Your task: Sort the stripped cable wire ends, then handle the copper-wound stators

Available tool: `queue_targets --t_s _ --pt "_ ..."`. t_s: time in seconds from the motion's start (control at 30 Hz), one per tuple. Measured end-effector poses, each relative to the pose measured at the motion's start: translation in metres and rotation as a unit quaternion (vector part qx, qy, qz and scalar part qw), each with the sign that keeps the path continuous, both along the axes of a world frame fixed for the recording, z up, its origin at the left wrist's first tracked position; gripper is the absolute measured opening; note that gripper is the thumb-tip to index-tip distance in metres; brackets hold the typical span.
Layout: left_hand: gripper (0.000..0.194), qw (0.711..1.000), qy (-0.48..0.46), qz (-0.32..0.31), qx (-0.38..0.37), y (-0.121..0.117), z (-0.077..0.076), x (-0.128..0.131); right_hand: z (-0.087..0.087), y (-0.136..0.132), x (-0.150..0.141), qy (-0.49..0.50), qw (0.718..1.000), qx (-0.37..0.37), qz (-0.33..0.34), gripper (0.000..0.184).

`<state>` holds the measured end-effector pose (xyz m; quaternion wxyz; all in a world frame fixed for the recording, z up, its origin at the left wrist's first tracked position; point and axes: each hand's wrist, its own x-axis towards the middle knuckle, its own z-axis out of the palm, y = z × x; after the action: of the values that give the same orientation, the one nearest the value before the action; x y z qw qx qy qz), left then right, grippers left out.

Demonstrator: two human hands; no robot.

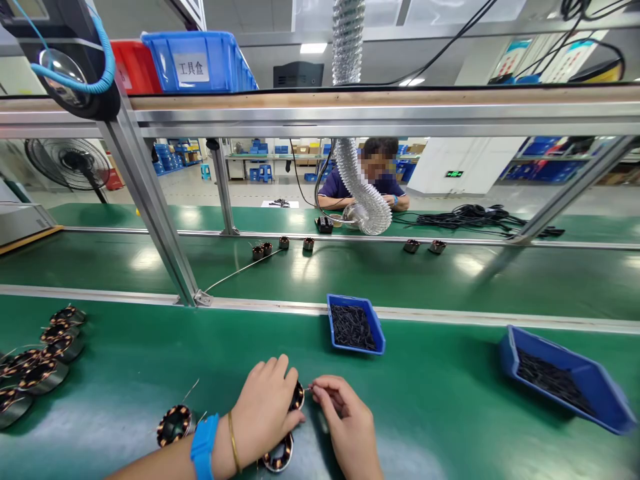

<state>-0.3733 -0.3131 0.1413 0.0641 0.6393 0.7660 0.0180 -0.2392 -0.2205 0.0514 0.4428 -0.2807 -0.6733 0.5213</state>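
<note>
At the far left edge of the green counter (440, 413), a cluster of wound stators (47, 357) lies in loose rows, copper coils showing, thin wire ends sticking up. Nearer the middle, a single stator (174, 425) sits on the counter just beside the person's left forearm, which wears a blue wrist strap (204, 447) and a thin gold bangle (233, 441).

The left hand (265, 410) is closed over a stator in hand (297, 396), palm down, fingers curled across its top so only its right rim shows. Another stator (279, 459) lies below that hand, partly under the wrist. The right hand (345, 420) is just beside it, thumb and forefinger pinched together on what seems to be a fine wire lead at the stator's right edge; the lead is too thin to make out surely.

Beyond the hands, a small blue tray (356, 325) of short dark pieces rests near the rail. Farther right, a larger blue bin (567, 377) holds more of the same, tilted toward the camera.

Across the conveyor belt (350, 273), small coils (283, 245) sit in a scattered line, a ribbed silver hose (360, 187) hangs down, and another person (367, 180) sits at the far side with arms on the surface. A blue crate (197, 61) stands on the overhead shelf.
</note>
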Motion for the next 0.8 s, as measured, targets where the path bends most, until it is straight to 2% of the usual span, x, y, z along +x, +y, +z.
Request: queue_targets --t_s 0.27,0.47,0.57,0.67,0.8 --pt "0.040 1.000 0.001 -0.002 -0.003 0.002 0.001 0.000 0.002 -0.002 0.000 -0.007 1.000 -0.009 -0.002 0.033" --pt "0.036 1.000 -0.002 0.002 -0.011 0.000 0.003 0.000 0.010 -0.003 -0.006 -0.049 0.998 0.038 -0.007 0.036" --pt "0.035 1.000 -0.013 0.015 -0.023 -0.001 0.001 0.001 0.008 -0.009 0.000 -0.049 0.998 0.045 -0.006 0.030" --pt "0.029 0.999 -0.024 0.021 -0.022 0.000 -0.003 0.003 0.001 -0.019 0.011 -0.067 0.990 0.121 0.017 0.022" --pt "0.024 0.999 -0.025 0.033 -0.023 -0.001 0.001 -0.001 -0.003 -0.024 0.019 -0.083 0.951 0.289 0.072 0.042"
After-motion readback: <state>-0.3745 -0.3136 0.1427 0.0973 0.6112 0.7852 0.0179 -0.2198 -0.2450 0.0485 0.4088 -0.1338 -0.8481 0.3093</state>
